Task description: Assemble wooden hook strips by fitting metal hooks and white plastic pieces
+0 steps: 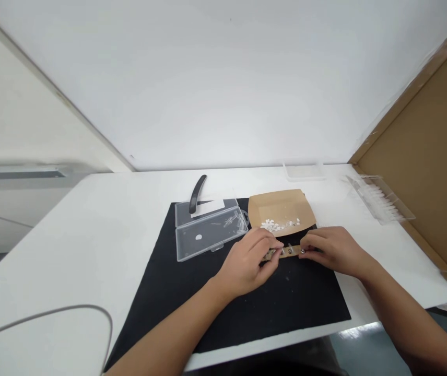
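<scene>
A narrow brown strip [296,250] with several small shiny and clear pieces standing on it lies across the black mat [270,297]. My left hand [249,260] is closed around the strip's left part, thumb and fingers pinched together. At the right end, my right hand [331,249] pinches a small shiny piece [302,251] between thumb and forefinger; its exact kind is too small to make out. Just behind both hands sits a brown paper tray [278,201], holding many small white chips [272,225].
An opened clear plastic case [196,250] with tiny clear pieces lies left of the tray. A dark curved-handled tool [197,194] rests over its lid. Clear boxes [388,201] with white pieces stand right, near a cardboard panel [427,156]. A grey cable [70,307] runs at front left.
</scene>
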`<state>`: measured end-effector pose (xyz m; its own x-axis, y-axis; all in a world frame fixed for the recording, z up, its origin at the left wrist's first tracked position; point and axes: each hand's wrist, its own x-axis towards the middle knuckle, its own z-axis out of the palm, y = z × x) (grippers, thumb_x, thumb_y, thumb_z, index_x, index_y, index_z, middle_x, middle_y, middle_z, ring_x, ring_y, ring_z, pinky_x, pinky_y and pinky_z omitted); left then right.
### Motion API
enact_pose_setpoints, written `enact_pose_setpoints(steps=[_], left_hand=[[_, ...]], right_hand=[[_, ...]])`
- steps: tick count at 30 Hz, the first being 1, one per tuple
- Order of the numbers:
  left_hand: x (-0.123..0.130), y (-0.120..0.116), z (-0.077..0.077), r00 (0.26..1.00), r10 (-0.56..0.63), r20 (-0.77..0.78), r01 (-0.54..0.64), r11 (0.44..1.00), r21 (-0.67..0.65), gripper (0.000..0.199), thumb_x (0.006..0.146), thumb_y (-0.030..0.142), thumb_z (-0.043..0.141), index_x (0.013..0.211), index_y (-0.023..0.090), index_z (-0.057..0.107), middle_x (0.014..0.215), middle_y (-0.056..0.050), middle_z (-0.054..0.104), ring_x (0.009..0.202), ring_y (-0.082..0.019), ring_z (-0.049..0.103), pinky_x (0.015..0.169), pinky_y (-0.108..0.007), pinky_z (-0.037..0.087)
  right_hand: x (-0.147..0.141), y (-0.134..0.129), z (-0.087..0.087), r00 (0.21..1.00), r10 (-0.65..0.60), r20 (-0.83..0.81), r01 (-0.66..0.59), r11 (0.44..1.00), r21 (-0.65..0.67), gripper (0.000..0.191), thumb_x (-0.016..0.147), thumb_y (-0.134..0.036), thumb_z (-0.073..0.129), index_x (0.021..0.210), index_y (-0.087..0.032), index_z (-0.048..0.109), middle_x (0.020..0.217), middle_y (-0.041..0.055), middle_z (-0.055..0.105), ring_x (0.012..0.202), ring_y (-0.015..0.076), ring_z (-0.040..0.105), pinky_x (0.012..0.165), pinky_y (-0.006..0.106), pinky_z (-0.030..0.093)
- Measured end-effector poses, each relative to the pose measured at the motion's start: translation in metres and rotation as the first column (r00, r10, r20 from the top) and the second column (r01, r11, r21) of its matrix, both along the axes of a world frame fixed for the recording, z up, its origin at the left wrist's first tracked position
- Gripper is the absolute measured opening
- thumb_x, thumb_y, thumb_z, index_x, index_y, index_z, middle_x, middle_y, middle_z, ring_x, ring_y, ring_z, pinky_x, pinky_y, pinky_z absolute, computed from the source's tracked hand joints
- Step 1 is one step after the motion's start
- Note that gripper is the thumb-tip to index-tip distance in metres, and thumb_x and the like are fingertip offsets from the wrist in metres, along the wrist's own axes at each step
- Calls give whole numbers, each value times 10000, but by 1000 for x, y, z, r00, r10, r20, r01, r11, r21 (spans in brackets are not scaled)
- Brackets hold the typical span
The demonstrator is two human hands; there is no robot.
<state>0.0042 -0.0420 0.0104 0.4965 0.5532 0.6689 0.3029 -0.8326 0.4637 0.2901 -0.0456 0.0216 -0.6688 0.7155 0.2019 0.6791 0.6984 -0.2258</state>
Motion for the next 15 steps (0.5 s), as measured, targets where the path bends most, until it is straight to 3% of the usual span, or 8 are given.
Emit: enact_pose_setpoints(steps=[8, 15], left_hand=[[0, -1, -1, 998, -19, -61, 19, 1000, -1, 140, 995, 118, 614, 1117, 175, 652, 968, -87, 705, 944, -218, 664, 843, -361, 589], [0, 0, 0, 995, -16, -102, 17, 1000, 13, 116, 1001, 124, 596, 1087, 174, 657, 953, -92, 703, 923, -216, 663, 818, -352, 596]], right_hand=[[-1, 1, 0, 998, -64, -21, 63, 997, -48, 183, 1006, -428, 716, 1007, -256, 654, 873, -18, 744, 740, 152, 682, 624, 264, 395], [-2, -2, 0, 996, -80, -47, 75, 992, -104, 129, 1006, -364, 714, 1075, -267, 662, 952, -7, 782, 808, 174, 734, 678, 272, 475]])
